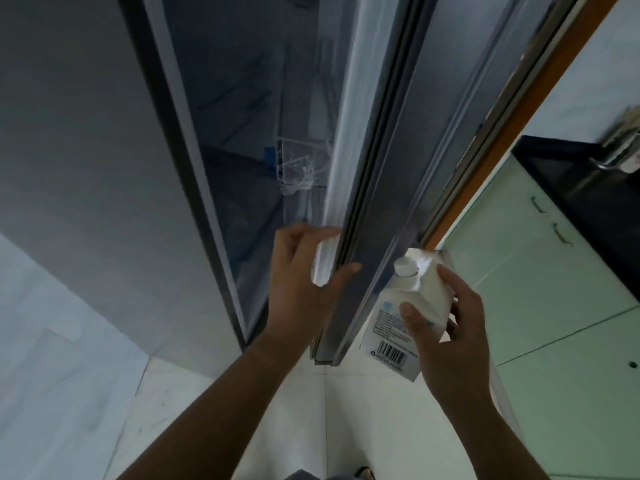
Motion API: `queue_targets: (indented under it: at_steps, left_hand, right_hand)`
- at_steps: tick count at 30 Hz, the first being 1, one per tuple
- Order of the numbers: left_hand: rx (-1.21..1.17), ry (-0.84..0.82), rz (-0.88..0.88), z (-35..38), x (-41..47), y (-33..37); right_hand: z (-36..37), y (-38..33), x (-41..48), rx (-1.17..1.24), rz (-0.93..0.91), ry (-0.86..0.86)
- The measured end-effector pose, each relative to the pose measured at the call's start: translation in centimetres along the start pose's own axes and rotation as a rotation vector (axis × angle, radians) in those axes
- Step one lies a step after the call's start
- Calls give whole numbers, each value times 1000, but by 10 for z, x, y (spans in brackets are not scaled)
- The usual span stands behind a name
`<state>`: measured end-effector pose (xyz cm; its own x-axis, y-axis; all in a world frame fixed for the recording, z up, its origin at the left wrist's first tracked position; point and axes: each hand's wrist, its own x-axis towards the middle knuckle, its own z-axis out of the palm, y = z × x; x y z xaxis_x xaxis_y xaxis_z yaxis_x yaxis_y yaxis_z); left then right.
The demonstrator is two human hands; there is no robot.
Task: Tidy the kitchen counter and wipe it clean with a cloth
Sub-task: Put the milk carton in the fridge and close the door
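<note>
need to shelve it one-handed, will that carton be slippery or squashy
The carton is probably fairly stiff: its edges stay crisp under the right hand. Its smooth printed skin may slip. Held by the top, it could swing if full.

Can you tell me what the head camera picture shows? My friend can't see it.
A person's left hand grips the edge of a fridge door, open a little, while the right hand holds a white carton with a screw cap. Green cabinets and a dark counter are at right.

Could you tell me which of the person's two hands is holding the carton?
The right hand holds the white carton, fingers wrapped round its upper body. The left hand instead grips the edge of the fridge door.
</note>
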<state>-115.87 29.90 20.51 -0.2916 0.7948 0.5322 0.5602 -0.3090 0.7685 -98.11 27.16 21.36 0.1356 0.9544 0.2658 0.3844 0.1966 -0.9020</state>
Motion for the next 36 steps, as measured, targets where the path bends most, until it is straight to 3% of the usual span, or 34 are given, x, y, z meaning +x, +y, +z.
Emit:
queue_targets:
  at_steps: [7,14,18,29,36]
  left_hand:
    - [51,121,304,-6,66,31]
    - [4,-211,473,45,123,54]
    - [25,-315,503,84,136,66]
    - [187,-282,627,173,171,96]
    - [343,-228,548,189,221,80]
  right_hand:
    - [-39,11,5,81,123,160]
    - [-64,20,14,28,111,208]
    - [-83,35,20,23,110,192]
    - [-147,86,81,63,92,163]
    - [-153,88,156,120,12,58]
